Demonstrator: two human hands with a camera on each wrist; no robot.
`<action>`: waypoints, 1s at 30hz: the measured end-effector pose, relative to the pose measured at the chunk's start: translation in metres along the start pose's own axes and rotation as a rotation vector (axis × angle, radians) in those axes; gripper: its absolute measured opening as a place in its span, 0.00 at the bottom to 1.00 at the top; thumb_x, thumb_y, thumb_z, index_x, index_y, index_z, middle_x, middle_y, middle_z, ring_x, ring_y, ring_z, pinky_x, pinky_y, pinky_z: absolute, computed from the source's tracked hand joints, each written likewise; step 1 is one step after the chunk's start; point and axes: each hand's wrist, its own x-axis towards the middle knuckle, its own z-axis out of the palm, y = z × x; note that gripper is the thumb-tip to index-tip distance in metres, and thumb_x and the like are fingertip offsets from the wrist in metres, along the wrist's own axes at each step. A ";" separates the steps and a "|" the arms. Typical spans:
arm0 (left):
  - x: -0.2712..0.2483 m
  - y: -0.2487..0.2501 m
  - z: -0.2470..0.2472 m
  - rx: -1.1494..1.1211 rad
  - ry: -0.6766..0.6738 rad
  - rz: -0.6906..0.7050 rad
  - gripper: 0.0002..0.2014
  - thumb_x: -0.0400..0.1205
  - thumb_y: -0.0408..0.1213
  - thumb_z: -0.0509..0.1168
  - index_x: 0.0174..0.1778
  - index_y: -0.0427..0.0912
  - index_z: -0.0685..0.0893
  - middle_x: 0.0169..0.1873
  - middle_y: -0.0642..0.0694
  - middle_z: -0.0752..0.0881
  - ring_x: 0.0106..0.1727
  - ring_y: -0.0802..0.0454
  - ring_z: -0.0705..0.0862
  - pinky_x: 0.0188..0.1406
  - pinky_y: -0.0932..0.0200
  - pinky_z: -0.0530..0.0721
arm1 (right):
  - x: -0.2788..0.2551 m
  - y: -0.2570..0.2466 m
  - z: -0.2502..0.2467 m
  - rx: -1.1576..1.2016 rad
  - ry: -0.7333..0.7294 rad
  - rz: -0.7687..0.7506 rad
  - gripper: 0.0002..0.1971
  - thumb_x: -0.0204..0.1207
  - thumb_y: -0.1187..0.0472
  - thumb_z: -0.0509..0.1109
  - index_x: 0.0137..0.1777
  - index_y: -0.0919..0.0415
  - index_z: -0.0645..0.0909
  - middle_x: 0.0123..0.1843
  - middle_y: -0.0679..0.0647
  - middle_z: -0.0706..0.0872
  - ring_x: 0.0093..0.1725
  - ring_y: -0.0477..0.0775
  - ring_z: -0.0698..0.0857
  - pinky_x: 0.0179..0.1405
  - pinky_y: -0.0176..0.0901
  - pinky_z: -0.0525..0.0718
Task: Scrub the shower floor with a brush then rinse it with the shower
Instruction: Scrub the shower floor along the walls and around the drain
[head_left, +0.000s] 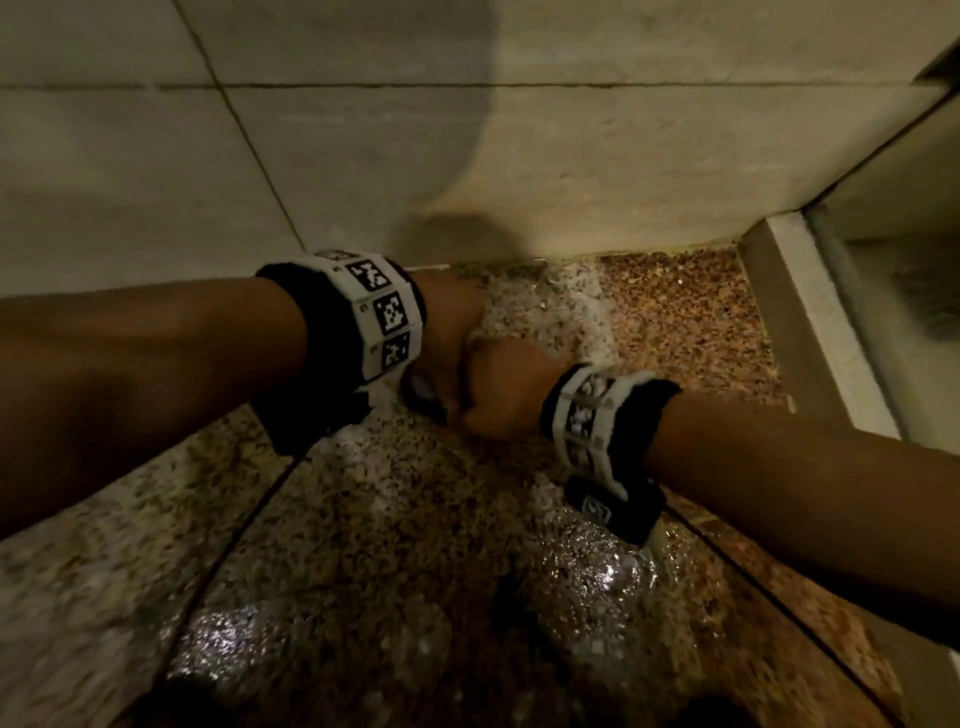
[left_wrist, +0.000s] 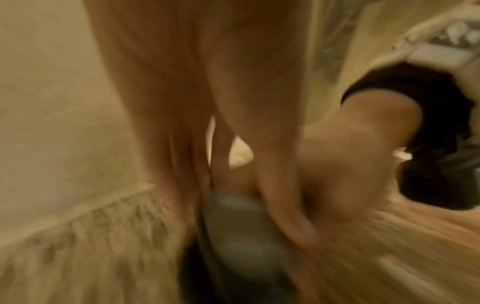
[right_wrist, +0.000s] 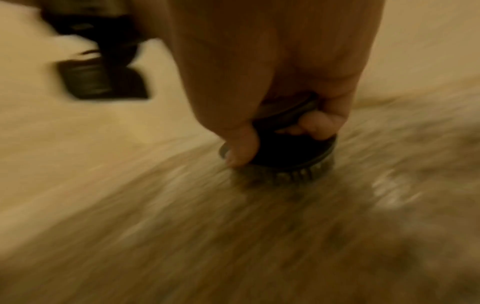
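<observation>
While both hands work low by the back wall (head_left: 597, 171), I've got the brush (right_wrist: 283, 156) directly under my right hand (head_left: 506, 395), bristles down on the shower floor (head_left: 415, 519). Right fingers (right_wrist: 319, 125) curl round its handle loop, thumb on the rim. Left hand (head_left: 447, 332) presses against the right one; its own grip I can't tell, too blurred. Brush is round, no long axis. Head view hides it almost wholly; only the right wrist view shows bristle contact. Foam lies ahead; judging scrubbing unfinished.
</observation>
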 end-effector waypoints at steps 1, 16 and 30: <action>-0.006 0.004 0.010 0.035 -0.133 0.012 0.19 0.69 0.53 0.77 0.25 0.46 0.77 0.22 0.52 0.79 0.26 0.56 0.75 0.35 0.58 0.76 | -0.009 -0.017 0.008 -0.082 -0.087 -0.069 0.14 0.79 0.48 0.66 0.46 0.60 0.84 0.44 0.56 0.85 0.41 0.57 0.81 0.42 0.44 0.79; -0.036 -0.012 0.057 -0.126 -0.079 0.035 0.19 0.67 0.60 0.76 0.33 0.48 0.83 0.28 0.53 0.79 0.28 0.56 0.75 0.35 0.61 0.72 | -0.018 -0.021 0.024 -0.155 0.011 -0.100 0.23 0.74 0.38 0.66 0.63 0.51 0.77 0.50 0.54 0.88 0.46 0.60 0.87 0.38 0.41 0.75; -0.052 0.015 0.069 -0.166 0.026 0.183 0.18 0.80 0.55 0.61 0.54 0.45 0.84 0.47 0.44 0.87 0.50 0.44 0.85 0.44 0.60 0.76 | -0.041 -0.017 0.018 -0.160 -0.069 -0.010 0.20 0.74 0.42 0.69 0.62 0.49 0.78 0.54 0.53 0.88 0.52 0.59 0.87 0.43 0.41 0.73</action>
